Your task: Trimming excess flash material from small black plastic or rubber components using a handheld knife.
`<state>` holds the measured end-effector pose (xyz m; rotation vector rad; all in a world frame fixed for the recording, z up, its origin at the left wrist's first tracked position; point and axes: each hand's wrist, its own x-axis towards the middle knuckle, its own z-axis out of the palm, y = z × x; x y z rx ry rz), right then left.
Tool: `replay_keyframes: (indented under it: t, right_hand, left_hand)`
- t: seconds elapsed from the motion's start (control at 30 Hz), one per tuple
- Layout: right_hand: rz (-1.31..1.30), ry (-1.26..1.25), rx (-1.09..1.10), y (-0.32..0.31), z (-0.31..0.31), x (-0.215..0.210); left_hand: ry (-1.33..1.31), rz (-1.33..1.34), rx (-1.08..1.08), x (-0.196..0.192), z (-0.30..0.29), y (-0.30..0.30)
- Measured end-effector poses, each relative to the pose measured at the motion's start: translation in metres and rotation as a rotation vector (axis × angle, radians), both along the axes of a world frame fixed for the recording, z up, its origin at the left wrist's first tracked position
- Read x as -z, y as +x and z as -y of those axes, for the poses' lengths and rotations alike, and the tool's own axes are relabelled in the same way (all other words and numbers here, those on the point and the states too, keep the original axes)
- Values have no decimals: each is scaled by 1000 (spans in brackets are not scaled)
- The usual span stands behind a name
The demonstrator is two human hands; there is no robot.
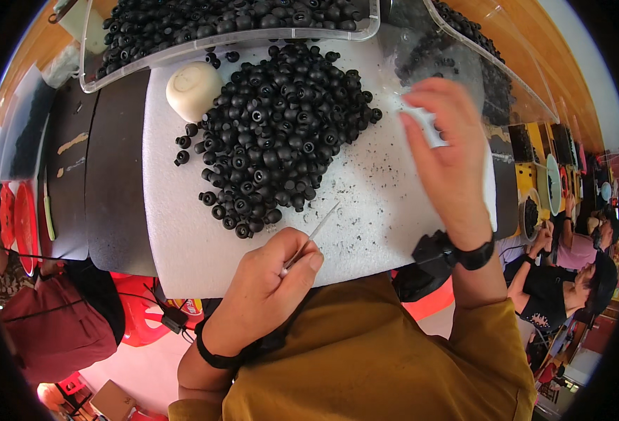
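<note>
My left hand [273, 279] is closed around a thin, pointed metal tool [321, 226], its tip slanting up and away over a white foam board [183, 263]. A big heap of small round black rubber-like parts [281, 126] with holes in them lies on the board, just beyond that tip. My right hand [451, 151] hovers over the board's right side, blurred by motion. Its thumb and fingers are curved and apart, with no part visible between them. A transparent bin [464, 45] holding more black parts is just beyond it.
Another transparent bin [232, 43] full of black parts stands across the far side. A cream-coloured rounded container [194, 91] sits left of the heap. Black crumbs [358, 182] are scattered over the board. People sit at right, near a pale green basin [553, 184]; a red stool [137, 309] stands lower left.
</note>
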<state>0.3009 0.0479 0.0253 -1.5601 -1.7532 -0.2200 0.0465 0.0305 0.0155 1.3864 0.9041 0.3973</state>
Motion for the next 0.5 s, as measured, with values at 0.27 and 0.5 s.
replay_keyframes:
  t: [0.27, 0.5]
  right_hand:
    - [-89, -385, 46, 2, -14, 28]
    - [-303, -451, 78, 3, -12, 27]
  left_hand:
    - [67, 60, -58, 6, 2, -1]
    - [123, 50, -25, 6, 1, -5]
